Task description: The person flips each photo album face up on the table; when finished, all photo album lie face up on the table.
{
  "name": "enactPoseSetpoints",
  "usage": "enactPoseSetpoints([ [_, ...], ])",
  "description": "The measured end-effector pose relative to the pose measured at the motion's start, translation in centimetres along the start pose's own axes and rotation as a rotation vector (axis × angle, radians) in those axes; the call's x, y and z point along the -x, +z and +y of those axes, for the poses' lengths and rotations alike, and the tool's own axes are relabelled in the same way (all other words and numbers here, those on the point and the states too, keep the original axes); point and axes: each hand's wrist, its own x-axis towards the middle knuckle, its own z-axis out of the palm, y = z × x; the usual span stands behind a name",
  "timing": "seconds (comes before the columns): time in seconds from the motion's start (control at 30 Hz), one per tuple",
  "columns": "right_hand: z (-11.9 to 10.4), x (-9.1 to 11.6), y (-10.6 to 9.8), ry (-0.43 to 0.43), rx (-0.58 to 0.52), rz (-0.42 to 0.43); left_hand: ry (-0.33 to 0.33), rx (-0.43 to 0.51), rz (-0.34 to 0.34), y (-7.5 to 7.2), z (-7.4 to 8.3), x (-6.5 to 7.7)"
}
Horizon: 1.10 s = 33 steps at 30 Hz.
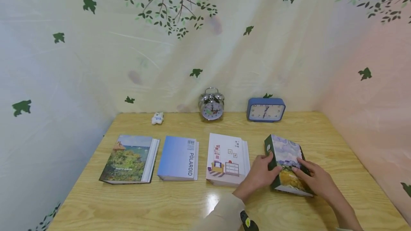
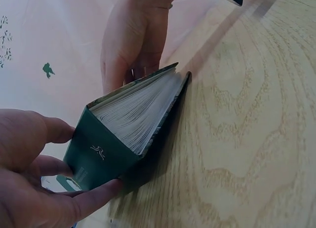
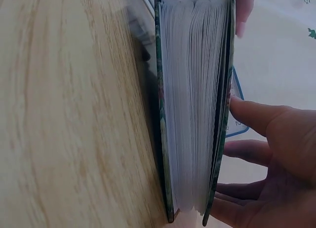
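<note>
A thick photo album (image 1: pixel 287 149) with a painted landscape cover and dark green spine lies at the right of the wooden table, turned slightly askew. My left hand (image 1: pixel 260 172) grips its spine side, with the thumb over the front cover. In the left wrist view, fingers (image 2: pixel 98 193) hold the green spine (image 2: pixel 98 149) by its edges, and the spine side is tilted up off the table. My right hand (image 1: pixel 318 181) rests on the front cover near the right edge. In the right wrist view its extended fingers (image 3: pixel 247 151) touch the cover beside the page block (image 3: pixel 195 104).
Left of my hands lie a white illustrated album (image 1: pixel 221 152), a blue POLAROID album (image 1: pixel 174 158) and a landscape-covered album (image 1: pixel 128 156). Along the back stand a small white bear figure (image 1: pixel 157 118), a silver twin-bell alarm clock (image 1: pixel 211 108) and a blue rectangular clock (image 1: pixel 265 109), before a leaf-printed curtain (image 1: pixel 160 77).
</note>
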Motion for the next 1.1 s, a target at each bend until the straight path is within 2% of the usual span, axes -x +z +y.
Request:
enactPoseSetpoints([
  [0.2, 0.1, 0.0, 0.0, 0.021, 0.057, -0.004, -0.028, -0.025, -0.022, 0.6, 0.0, 0.1],
  [0.43, 0.1, -0.2, 0.0, 0.066, 0.088, -0.043, -0.017, -0.045, -0.03, 0.8, -0.1, 0.3],
  [0.67, -0.5, -0.1, 0.2, 0.034, 0.098, -0.026, 0.021, 0.012, 0.004, 0.4, -0.7, 0.1],
  [0.93, -0.9, 0.1, 0.5, 0.013, 0.111, -0.001, 0.014, 0.052, 0.018, 0.3, -1.4, -0.2],
  [1.1, -1.9, -0.2, 0.2, -0.007, 0.119, 0.042, 0.043, 0.072, 0.034, -0.9, -1.3, -0.2],
])
